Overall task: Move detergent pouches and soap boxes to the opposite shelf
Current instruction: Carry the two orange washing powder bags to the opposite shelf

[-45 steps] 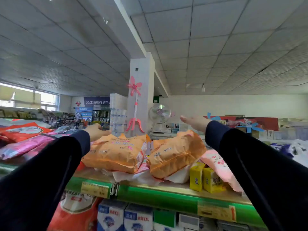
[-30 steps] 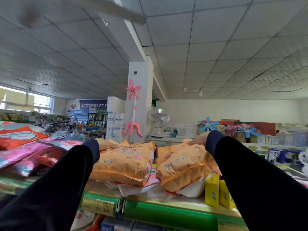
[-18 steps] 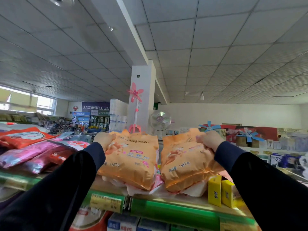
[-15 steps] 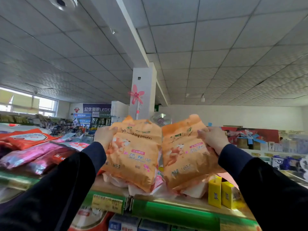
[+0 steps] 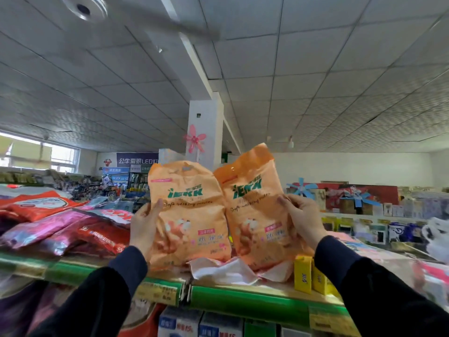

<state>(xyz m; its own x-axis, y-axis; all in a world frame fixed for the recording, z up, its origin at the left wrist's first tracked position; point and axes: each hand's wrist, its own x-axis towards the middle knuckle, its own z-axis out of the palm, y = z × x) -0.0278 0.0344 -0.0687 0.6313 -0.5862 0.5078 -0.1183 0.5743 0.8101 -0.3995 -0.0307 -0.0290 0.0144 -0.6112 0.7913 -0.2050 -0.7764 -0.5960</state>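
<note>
Shop shelving with a green-edged top shelf (image 5: 243, 300) fills the lower view. Left hand (image 5: 143, 229) and right hand (image 5: 303, 220) each clasp one of two orange detergent pouches (image 5: 192, 215), upright by their outer edges, probably for lifting clear. Two yellow soap boxes (image 5: 302, 276) stand at 4 o'clock.

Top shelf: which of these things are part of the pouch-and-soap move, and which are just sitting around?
Part of the job:
- left orange pouch, gripped by the left hand
- right orange pouch, gripped by the right hand
- yellow boxes, probably soap
- red and pink pouches, probably detergent

Just lying about:
- white wrapper
- pinwheels
- price tags
</note>
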